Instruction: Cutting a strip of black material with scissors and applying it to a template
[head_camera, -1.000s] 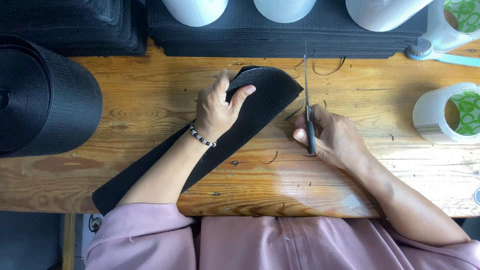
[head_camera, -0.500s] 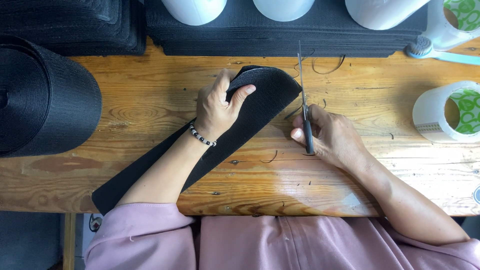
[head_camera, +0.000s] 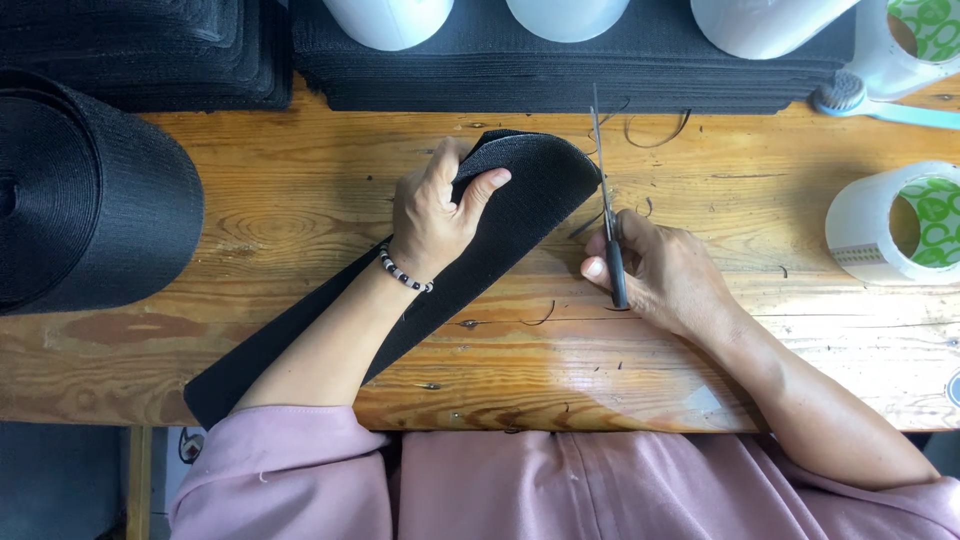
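Note:
A long strip of black woven fabric lies diagonally across the wooden table, its far end cut to a rounded shape. My left hand presses and grips that rounded end, a beaded bracelet on the wrist. My right hand holds a pair of scissors by the black handle, blades pointing away from me, just right of the fabric's rounded edge. Thin black offcut threads lie beyond the blade tips.
A big roll of black webbing sits at the left. Stacks of black fabric pieces line the far edge, with white cones on top. A roll of clear tape stands at the right, another tape roll and a brush behind it.
The scissors and my right hand have shifted slightly left, closer to the fabric's rounded edge. My left hand stays put on the fabric.

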